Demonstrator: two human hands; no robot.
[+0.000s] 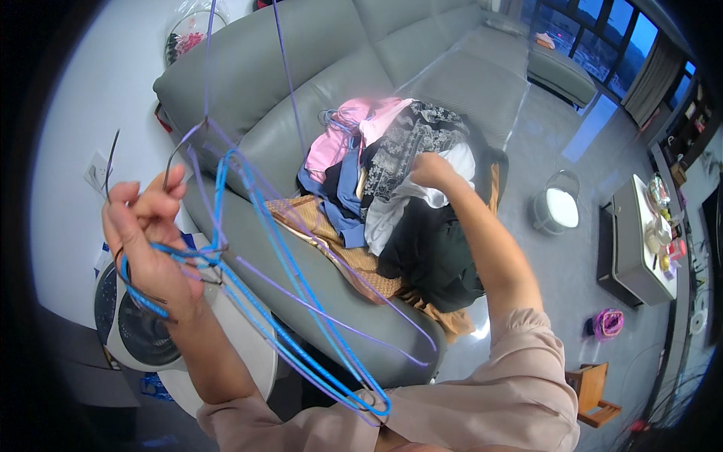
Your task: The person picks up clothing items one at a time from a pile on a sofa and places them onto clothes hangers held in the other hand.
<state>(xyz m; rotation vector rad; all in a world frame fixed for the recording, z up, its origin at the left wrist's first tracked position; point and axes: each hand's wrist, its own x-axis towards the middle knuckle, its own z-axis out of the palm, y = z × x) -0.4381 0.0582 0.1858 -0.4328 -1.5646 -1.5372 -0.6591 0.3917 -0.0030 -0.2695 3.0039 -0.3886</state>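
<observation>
Several blue and purple wire clothes hangers (294,282) hang from my raised left hand (149,243), their hooks and necks among its fingers. My right hand (432,170) is at the pile of clothes on the grey sofa, closed on a white garment (390,217); how much cloth it grips is hidden. Beside it lies a black-and-white patterned cloth (418,127). Farther left in the pile are a pink garment (339,141) with hangers on it and a blue garment (353,234). A black garment (429,254) lies nearest me, over a brown patterned cloth (333,243).
The grey leather sofa (316,56) runs in front of me. At the left stands a white appliance or seat (226,333). To the right are a lidded bin (559,209), a low table (638,243) with items, a pink basket (609,324) and a small wooden chair (593,390).
</observation>
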